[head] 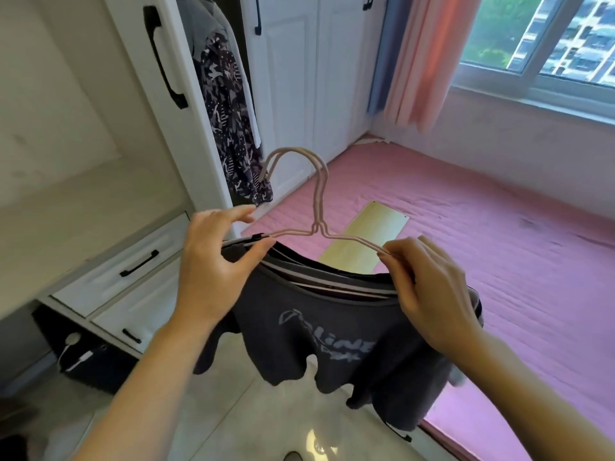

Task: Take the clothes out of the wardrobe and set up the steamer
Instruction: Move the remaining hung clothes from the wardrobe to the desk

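Observation:
A dark grey T-shirt (319,344) with a pale printed logo hangs on beige wire hangers (317,201) held out in front of the wardrobe. My left hand (216,264) grips the shirt's left shoulder and the hanger arm between thumb and fingers. My right hand (429,291) pinches the hangers' right arm at the shirt's collar. The hooks point up and left, free of any rail. Behind them the white wardrobe (159,81) stands with its door open, and a dark patterned garment (229,128) still hangs inside.
A bed with a pink cover (499,247) fills the right side, with a pale yellow board (369,234) lying on it. White drawers (133,271) with black handles sit at lower left. Pink curtains (429,54) and a window are at upper right. Pale tiled floor lies below.

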Motion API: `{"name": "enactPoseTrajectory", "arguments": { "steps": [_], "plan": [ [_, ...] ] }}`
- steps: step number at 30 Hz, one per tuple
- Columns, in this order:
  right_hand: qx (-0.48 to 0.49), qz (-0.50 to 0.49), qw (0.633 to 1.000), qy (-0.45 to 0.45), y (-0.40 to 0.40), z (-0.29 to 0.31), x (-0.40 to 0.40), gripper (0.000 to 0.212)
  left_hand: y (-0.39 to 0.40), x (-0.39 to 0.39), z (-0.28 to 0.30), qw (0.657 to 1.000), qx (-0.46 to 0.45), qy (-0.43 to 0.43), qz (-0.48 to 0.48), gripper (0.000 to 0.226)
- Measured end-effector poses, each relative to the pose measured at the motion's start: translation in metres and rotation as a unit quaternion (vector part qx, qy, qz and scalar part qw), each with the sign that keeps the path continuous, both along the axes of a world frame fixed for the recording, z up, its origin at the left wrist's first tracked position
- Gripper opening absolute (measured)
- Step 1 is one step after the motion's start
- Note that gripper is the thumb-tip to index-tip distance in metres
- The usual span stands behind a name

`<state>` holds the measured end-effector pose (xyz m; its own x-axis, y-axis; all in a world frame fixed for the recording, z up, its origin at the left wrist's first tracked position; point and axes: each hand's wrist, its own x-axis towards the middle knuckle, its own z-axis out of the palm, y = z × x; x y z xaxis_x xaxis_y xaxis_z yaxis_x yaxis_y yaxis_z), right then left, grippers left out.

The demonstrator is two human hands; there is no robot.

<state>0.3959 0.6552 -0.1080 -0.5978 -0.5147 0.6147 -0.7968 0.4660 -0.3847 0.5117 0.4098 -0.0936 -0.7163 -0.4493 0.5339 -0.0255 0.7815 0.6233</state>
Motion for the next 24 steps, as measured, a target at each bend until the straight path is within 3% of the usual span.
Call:
{"name": "enactPoseTrajectory", "arguments": {
  "steps": [3, 8, 17, 24],
  "plan": [
    [-0.012, 0.026, 1.0, -0.008, 0.014, 0.0, 0.011, 0.014, 0.002, 0.021, -0.013, 0.998, -0.004, -0.06, -0.028, 0.05],
    [-0.011, 0.071, 0.997, -0.007, 0.038, -0.003, 0.029, 0.014, 0.035, 0.063, -0.026, 0.996, 0.049, -0.069, -0.007, 0.038],
    [-0.018, 0.187, 0.982, -0.008, 0.05, -0.011, 0.067, 0.015, 0.097, 0.151, -0.043, 0.989, 0.022, 0.01, 0.143, 0.029],
    [-0.021, 0.266, 0.964, -0.006, 0.022, -0.016, 0.096, 0.019, 0.107, 0.21, -0.045, 0.972, -0.013, -0.005, 0.233, 0.028]
  ]
}}
